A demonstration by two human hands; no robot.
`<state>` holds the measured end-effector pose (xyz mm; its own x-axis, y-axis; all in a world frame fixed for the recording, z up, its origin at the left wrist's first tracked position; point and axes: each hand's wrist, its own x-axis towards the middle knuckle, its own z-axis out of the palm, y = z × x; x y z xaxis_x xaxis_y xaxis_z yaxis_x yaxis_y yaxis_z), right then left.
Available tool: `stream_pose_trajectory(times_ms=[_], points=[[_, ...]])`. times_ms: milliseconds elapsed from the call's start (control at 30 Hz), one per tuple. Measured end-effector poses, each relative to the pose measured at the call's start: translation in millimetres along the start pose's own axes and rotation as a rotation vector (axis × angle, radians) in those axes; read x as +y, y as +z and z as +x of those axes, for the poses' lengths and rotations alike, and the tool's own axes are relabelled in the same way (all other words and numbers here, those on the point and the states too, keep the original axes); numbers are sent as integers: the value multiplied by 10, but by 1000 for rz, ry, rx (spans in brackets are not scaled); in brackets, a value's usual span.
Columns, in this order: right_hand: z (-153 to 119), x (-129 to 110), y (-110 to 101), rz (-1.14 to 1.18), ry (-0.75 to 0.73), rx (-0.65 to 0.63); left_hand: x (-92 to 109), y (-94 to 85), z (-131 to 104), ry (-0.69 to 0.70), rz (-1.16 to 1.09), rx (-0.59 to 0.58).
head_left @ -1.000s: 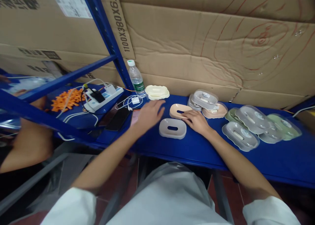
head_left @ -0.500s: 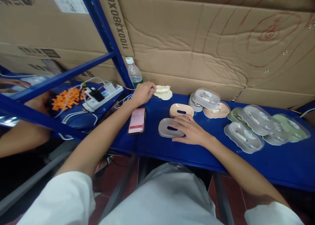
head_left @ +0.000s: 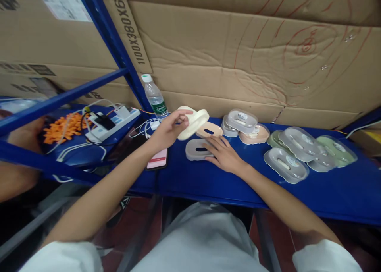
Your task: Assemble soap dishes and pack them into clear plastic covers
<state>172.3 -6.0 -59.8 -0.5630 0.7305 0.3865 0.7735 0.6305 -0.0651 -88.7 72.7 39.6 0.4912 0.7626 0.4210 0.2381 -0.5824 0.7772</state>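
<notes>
My left hand (head_left: 171, 130) pinches a cream oval plastic tray (head_left: 195, 124) by its left side, raised and tilted above the table. Another cream edge shows behind it; I cannot tell whether that is a separate piece. My right hand (head_left: 224, 155) rests with fingers spread, fingertips at the right end of a grey oval plastic tray (head_left: 193, 149) with a dark slot. Just behind lies a peach oval tray (head_left: 214, 129), also slotted, partly hidden by the cream one. Right of them are a grey clear-lidded box (head_left: 241, 121) and a peach clear-lidded box (head_left: 256, 134).
Several grey and green lidded boxes (head_left: 297, 143) lie at the right of the blue table (head_left: 238, 188). A phone (head_left: 157, 160) lies under my left forearm. Behind stand a water bottle (head_left: 156, 99) and cardboard (head_left: 193, 45). Left are a power strip (head_left: 111, 125), orange pieces (head_left: 64, 127) and a person's arm (head_left: 18, 170).
My left hand has lifted the cream tray from the back of the table and brought it right and nearer. My right hand stays by the grey tray. The view has shifted slightly.
</notes>
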Motion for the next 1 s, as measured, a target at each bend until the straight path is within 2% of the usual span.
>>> stream_pose_trajectory(times_ms=[100, 167, 233, 333, 433, 500, 567, 633, 767, 867, 1000], points=[[-7, 111, 82, -1, 131, 31, 246, 67, -433, -198, -278, -97], [-20, 178, 136, 40, 203, 41, 257, 203, -692, -343, -415, -135], [-33, 230, 163, 74, 238, 50, 156, 389, -866, -429, -446, -131], [-41, 278, 152, 76, 259, 74, -37, 680, -971, -392, -224, 20], [-36, 312, 132, 54, 280, 96, -77, 921, -1033, -343, -58, 185], [-33, 336, 137, 38, 284, 93, -20, 1044, -1118, -271, 142, 193], [-35, 360, 156, 26, 292, 77, 42, 1124, -1229, -170, 436, 102], [-39, 375, 177, 20, 308, 60, 68, 1148, -1333, -83, 639, -44], [-36, 362, 192, 10, 316, 58, 24, 1039, -1450, 20, 631, -254], [-17, 336, 193, 4, 302, 52, -13, 948, -1474, 36, 593, -243], [32, 331, 206, -4, 311, 39, -49, 956, -1485, 18, 541, -103]])
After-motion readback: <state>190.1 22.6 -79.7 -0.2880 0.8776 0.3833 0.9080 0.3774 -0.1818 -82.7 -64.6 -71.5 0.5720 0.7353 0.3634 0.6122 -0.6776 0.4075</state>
